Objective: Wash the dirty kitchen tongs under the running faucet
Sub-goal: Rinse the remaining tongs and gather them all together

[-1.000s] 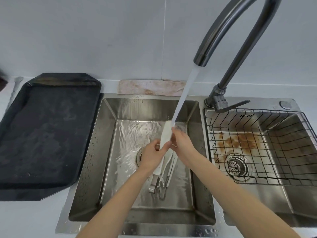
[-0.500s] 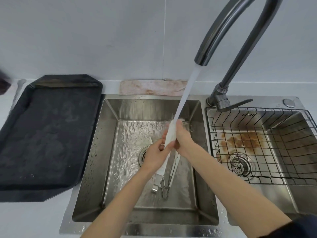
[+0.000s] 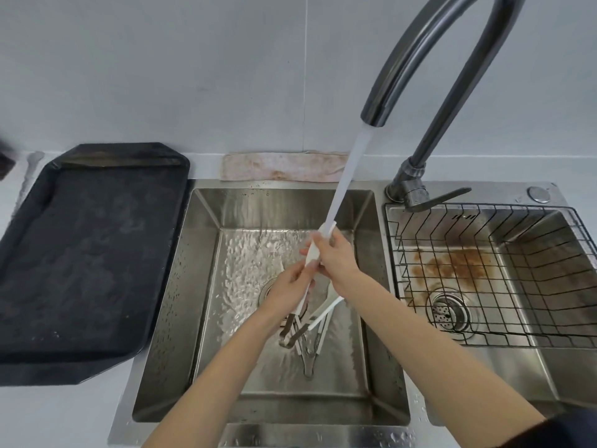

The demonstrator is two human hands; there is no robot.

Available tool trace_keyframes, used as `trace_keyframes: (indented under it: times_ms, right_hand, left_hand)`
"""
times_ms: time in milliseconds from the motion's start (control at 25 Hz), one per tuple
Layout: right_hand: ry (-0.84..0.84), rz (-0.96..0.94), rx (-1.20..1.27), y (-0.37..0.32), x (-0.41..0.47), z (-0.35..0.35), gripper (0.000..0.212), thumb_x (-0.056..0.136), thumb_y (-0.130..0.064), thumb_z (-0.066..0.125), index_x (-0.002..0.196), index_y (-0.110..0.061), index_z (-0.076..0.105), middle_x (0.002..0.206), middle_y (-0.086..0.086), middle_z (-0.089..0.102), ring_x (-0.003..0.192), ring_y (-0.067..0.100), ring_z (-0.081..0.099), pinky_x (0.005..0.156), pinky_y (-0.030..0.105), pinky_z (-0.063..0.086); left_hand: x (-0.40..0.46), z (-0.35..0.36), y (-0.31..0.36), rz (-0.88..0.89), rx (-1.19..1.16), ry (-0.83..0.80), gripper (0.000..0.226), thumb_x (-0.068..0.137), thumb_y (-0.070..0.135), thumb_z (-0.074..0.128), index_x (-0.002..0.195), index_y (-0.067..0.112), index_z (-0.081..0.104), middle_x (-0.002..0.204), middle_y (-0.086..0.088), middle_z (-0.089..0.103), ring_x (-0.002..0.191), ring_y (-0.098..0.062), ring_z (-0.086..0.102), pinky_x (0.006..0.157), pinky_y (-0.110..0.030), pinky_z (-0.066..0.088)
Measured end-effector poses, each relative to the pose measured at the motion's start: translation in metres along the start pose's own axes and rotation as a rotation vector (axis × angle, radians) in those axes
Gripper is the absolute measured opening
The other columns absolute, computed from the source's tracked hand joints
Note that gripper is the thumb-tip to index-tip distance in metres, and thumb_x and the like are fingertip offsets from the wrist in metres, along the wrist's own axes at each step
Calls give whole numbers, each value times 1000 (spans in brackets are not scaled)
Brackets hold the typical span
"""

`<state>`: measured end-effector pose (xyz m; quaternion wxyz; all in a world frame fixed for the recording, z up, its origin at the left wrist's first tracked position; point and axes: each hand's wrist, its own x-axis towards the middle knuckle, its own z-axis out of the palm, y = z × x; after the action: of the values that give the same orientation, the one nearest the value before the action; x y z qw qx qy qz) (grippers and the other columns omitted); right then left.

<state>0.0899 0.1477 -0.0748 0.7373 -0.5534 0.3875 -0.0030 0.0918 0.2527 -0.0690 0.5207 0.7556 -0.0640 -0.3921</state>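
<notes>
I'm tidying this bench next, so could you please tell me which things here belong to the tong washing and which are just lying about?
In use:
- tongs, in both hands
- left hand
- right hand
- faucet, running
- water stream
- left sink basin

Lying about:
- black tray
- stained cloth
- wire basket in the right basin
- other utensils on the basin floor

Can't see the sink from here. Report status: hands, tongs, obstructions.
Left hand and right hand both gripping the white tongs. Tip up under the faucet stream, over the left basin. More utensils lying under the hands; nothing blocking.
</notes>
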Motion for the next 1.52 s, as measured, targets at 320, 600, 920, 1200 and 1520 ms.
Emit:
trace_keyframes:
  times_ms: [320,600,920,1200,1520]
  right_hand:
    - [-227,173,-261,-26,8,-20,24,100,-14,33,84,-8,50,98,28,59,84,27,64,76,31,55]
    - [-471,284,-563,-41,15,-55,53,96,-12,48,144,-6,27,134,14,54,109,21,59,90,30,49]
    - [-296,307,-193,-26,25,-66,48,95,-11,49,141,0,37,128,18,57,112,32,61,69,24,55]
    - [-331,337,52,-13,25,-49,16,93,-1,47,85,-9,59,75,4,57,61,11,56,50,19,50]
    - [-326,337,206,-6,20,-44,36,96,-45,37,93,-19,62,88,2,59,82,15,50,71,26,42]
  left_hand:
    - [10,-6,-19,43,159,64,23,98,22,39,115,9,48,74,5,56,49,-6,43,49,-21,35]
    - [14,-13,-33,66,296,40,20,99,13,32,96,11,51,65,8,57,31,4,45,39,-8,33]
    - [14,-19,-40,15,263,27,29,100,16,33,77,17,51,64,5,53,44,-3,42,48,-15,32]
    - [-3,-22,-48,-132,23,-70,25,98,24,38,86,22,59,74,5,60,57,-1,52,53,-15,37]
    - [10,-25,-46,-414,-348,-12,17,95,9,44,103,2,58,47,-2,66,27,-8,42,30,-11,33]
